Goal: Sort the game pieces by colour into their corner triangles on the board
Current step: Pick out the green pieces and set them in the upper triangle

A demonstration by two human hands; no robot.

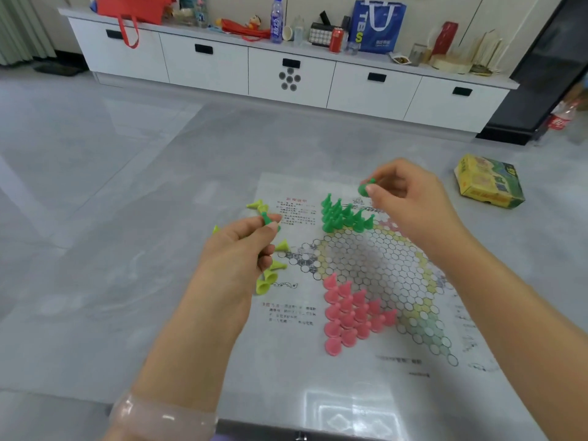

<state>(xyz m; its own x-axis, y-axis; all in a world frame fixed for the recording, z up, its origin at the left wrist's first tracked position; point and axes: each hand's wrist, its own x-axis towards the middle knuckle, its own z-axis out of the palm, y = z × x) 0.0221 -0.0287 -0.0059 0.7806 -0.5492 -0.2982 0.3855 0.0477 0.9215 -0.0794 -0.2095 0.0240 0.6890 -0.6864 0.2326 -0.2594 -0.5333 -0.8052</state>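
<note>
The right hand (410, 198) pinches a green piece (365, 187), its grip just beyond and right of the green cluster (342, 216).

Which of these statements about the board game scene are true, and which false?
1. The right hand pinches a green piece. True.
2. The pink pieces lie scattered off the board. False: they stand grouped in one corner triangle.
3. The left hand holds a green piece. True.
4. The yellow-green pieces stand sorted in a triangle. False: they lie loose by the board's left edge.
5. The game box sits on the board. False: it lies apart, to the right.
</note>
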